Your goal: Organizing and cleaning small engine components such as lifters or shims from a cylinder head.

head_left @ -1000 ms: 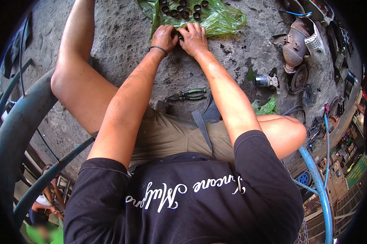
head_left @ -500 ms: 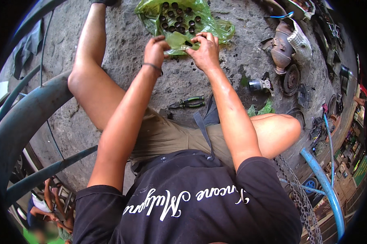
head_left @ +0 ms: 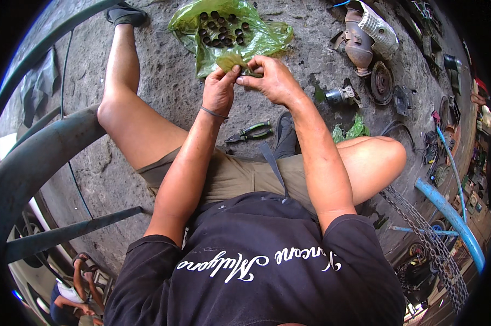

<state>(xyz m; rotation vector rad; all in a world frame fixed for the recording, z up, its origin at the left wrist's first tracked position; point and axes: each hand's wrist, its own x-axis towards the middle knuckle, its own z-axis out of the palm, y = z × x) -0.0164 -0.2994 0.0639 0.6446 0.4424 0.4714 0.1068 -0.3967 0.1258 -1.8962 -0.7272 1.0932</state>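
Observation:
A crumpled green plastic bag (head_left: 272, 36) lies on the rough grey floor at top centre, with several small dark ring-like cups (head_left: 221, 39) on it. My left hand (head_left: 220, 89) pinches the bag's near edge between thumb and fingers. Just beside it, my right hand (head_left: 270, 81) also grips that edge, fingers curled, its thumb close to my left fingers. Whether anything is inside the pinched fold is hidden. Green-handled pliers (head_left: 251, 132) rest between my arms, near my shoe.
To the right lie rusty metal parts (head_left: 359, 43), a disc (head_left: 381, 81), a silver-black cylinder (head_left: 336, 96), green plastic scraps (head_left: 357, 126) and chains (head_left: 430, 239). Grey-blue bars (head_left: 55, 138) curve along the left, a blue pipe (head_left: 449, 217) at right. Another person (head_left: 74, 299) is at lower left.
My hands have drawn the bag's near edge up and toward me, and now nearly meet on it. More of the cups show, and my view has shifted, showing my left shoe.

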